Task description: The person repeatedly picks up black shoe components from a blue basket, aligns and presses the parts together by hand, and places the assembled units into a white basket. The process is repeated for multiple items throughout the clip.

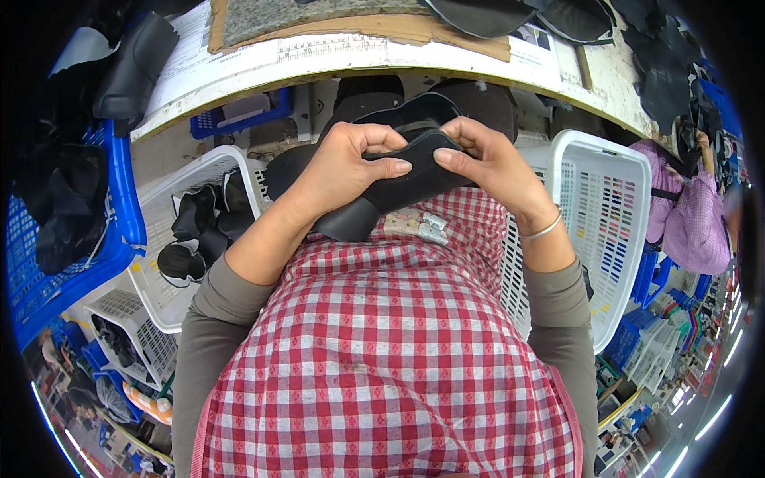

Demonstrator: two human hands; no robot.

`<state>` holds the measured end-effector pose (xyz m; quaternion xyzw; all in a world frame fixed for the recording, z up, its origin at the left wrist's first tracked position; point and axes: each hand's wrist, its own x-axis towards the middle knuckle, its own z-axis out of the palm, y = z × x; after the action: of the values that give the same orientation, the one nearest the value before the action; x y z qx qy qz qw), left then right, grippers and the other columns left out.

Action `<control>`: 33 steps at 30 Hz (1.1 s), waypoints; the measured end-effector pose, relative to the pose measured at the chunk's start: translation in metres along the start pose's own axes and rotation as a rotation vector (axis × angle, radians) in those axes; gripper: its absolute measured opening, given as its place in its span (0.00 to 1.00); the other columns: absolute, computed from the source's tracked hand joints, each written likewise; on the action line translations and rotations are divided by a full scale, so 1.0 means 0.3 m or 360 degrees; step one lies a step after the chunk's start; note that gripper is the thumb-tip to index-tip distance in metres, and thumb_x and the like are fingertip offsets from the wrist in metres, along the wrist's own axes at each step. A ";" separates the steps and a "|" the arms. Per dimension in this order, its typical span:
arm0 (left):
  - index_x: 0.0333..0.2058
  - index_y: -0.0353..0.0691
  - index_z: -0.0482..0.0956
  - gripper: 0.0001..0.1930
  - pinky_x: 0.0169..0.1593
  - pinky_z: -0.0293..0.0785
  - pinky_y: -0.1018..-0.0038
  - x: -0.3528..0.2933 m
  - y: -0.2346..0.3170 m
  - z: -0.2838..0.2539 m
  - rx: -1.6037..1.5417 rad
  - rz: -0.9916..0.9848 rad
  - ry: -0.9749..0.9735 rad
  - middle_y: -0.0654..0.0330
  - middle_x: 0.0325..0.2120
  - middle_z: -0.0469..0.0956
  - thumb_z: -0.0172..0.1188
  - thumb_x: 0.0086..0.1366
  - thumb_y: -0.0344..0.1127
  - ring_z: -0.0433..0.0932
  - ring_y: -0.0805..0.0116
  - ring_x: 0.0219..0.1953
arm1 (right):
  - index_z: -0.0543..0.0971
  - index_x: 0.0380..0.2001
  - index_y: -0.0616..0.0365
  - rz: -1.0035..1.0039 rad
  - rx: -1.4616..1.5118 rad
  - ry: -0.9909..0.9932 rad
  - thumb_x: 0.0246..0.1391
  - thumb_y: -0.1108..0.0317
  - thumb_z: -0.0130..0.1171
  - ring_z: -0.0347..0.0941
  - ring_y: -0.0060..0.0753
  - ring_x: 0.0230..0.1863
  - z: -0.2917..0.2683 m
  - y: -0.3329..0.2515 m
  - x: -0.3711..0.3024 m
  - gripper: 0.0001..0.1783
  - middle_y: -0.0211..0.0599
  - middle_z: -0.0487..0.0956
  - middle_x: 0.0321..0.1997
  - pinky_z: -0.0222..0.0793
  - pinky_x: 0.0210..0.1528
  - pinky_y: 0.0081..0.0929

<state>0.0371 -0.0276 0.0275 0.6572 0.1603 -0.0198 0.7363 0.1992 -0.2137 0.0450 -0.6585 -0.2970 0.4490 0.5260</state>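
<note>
Both my hands hold one black shoe upper piece (pixel 398 187) in front of my red-and-white checked apron. My left hand (pixel 347 163) wraps over its left part, thumb pressed along the top. From the right, my right hand (pixel 486 155) pinches the same piece, fingertips meeting the left thumb near the middle. A silver bracelet sits on my right wrist. The piece's lower end hangs down towards my lap, and part of it is hidden under my fingers.
A white basket (pixel 211 171) holding more black pieces stands at my left, beside a blue crate (pixel 119 239). Another white basket (pixel 613 159) is at my right. The white worktable edge (pixel 382 60) runs above. A person in a pink top (pixel 689 219) sits far right.
</note>
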 end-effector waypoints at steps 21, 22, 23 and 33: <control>0.55 0.41 0.80 0.30 0.60 0.65 0.58 -0.175 0.514 -0.194 0.1749 0.1574 0.1498 0.55 0.46 0.80 0.76 0.52 0.32 0.72 0.53 0.52 | 0.82 0.41 0.67 -0.0988 -0.0348 0.0745 0.68 0.68 0.65 0.72 0.14 0.38 0.119 -0.526 0.009 0.10 0.23 0.81 0.36 0.69 0.42 0.15; 0.62 0.41 0.75 0.37 0.63 0.63 0.54 -0.164 0.531 -0.162 0.1681 0.1483 0.1645 0.51 0.55 0.77 0.77 0.52 0.34 0.69 0.49 0.57 | 0.82 0.44 0.67 -0.0923 -0.0113 0.0616 0.69 0.67 0.64 0.71 0.13 0.40 0.128 -0.541 0.057 0.11 0.24 0.81 0.35 0.68 0.43 0.14; 0.69 0.41 0.66 0.47 0.66 0.61 0.51 -0.158 0.522 -0.142 0.1706 0.1431 0.1394 0.43 0.65 0.64 0.78 0.50 0.37 0.62 0.42 0.64 | 0.81 0.48 0.66 -0.0817 -0.0138 0.0584 0.69 0.67 0.64 0.72 0.14 0.41 0.161 -0.522 0.101 0.13 0.25 0.81 0.38 0.70 0.45 0.15; 0.53 0.40 0.86 0.32 0.66 0.73 0.66 -0.134 0.376 -0.588 0.1243 0.1206 0.1594 0.50 0.56 0.84 0.50 0.54 0.06 0.81 0.60 0.61 | 0.85 0.52 0.63 -0.1070 -0.0556 -0.0249 0.63 0.67 0.66 0.82 0.37 0.51 0.198 -0.372 0.176 0.16 0.42 0.86 0.51 0.78 0.53 0.32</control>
<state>-0.0110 0.1522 0.1316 0.8120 0.2205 0.4824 0.2438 0.1767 -0.1126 0.1348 -0.5679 -0.6074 0.2430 0.4995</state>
